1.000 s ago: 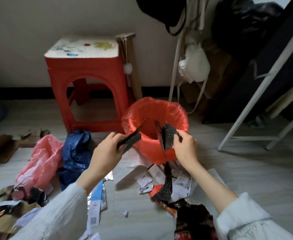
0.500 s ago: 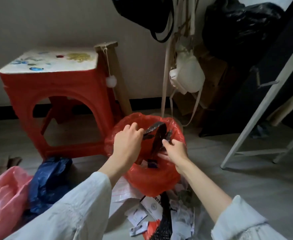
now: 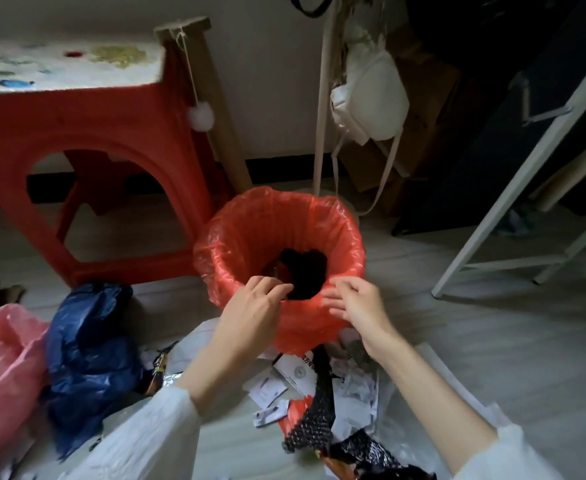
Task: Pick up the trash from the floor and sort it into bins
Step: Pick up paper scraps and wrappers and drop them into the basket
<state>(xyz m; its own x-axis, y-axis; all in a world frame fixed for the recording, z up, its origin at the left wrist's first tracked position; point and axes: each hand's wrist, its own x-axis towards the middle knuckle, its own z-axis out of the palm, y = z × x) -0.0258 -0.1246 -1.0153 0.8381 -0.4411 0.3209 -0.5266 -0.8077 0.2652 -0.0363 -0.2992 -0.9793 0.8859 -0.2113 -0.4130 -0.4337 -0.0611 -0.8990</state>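
You have 1 bin [image 3: 279,237] lined with crinkled translucent red plastic, dark crumpled trash [image 3: 303,273] lying at its bottom, and your 2 hands at its near rim: left hand [image 3: 250,315] and right hand [image 3: 355,303], fingers loosely curled, holding nothing. On the floor [image 3: 492,341] lie 1 blue bag [image 3: 90,344], 1 pink bag [image 3: 2,372], black mesh strips [image 3: 314,420] and torn white papers [image 3: 295,375] with print too small to read. Behind stands 1 red plastic stool [image 3: 94,126].
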